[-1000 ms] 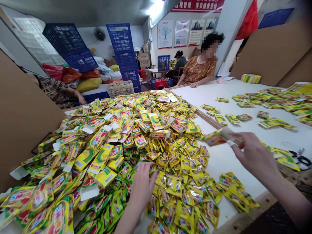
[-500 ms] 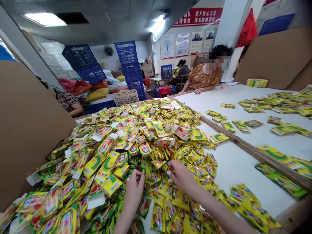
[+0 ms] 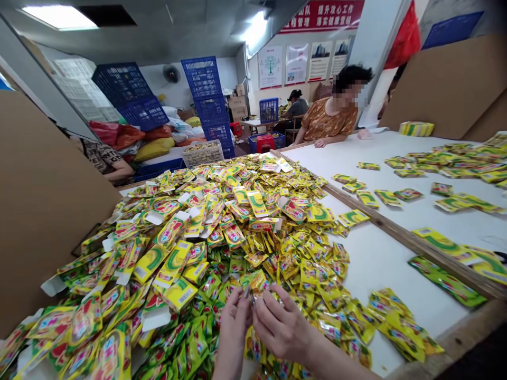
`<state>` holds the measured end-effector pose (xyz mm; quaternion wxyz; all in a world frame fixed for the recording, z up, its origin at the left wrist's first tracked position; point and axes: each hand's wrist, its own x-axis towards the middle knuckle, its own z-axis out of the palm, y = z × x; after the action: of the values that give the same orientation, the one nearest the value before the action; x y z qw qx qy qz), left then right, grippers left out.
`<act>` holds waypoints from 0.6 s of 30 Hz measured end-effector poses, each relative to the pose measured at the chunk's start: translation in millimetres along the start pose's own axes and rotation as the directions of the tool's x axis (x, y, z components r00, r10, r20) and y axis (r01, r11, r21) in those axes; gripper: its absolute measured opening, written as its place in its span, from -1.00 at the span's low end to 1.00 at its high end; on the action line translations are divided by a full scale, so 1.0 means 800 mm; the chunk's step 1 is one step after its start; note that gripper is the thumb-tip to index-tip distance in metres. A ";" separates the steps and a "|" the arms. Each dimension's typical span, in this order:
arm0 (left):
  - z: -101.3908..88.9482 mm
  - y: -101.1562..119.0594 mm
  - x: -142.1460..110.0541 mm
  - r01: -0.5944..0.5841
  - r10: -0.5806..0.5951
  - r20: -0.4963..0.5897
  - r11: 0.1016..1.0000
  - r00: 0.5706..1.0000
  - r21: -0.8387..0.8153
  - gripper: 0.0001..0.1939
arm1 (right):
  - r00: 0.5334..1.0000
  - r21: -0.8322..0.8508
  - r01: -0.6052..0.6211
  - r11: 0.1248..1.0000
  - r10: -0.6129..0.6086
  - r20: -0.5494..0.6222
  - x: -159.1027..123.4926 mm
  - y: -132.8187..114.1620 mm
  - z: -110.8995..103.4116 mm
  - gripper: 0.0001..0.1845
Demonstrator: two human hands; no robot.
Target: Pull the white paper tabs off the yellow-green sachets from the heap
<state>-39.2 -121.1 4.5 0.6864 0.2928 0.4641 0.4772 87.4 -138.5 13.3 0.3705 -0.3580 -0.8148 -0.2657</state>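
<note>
My left hand and my right hand meet low in the view, at the near edge of a large heap of yellow and green foil sachets. Their fingertips pinch a small sachet between them, though the fingers hide most of it. Flat yellow-green cartons with white tabs lie mixed into the heap to the left. The heap spreads over a white table, and a loose flat packet lies on its right side.
A wooden strip crosses the table, with sachet strips scattered beyond it. Cardboard panels stand at the left. A co-worker in a patterned top sits across the table. Blue crates are stacked behind.
My right hand has come down from holding a packet up at the right, and that packet now lies on the heap's right side. Both hands have closed together at the heap's near edge.
</note>
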 end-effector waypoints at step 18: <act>0.019 0.014 -0.002 -0.434 0.383 0.216 0.688 0.898 0.582 -0.61 | 0.485 0.618 -0.731 -0.290 0.415 0.769 -0.003 0.038 -0.021 -0.62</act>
<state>-29.5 -117.9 20.9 0.4461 0.6146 0.4901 0.4278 119.3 -132.6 26.2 0.4727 -0.4072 -0.5136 0.5891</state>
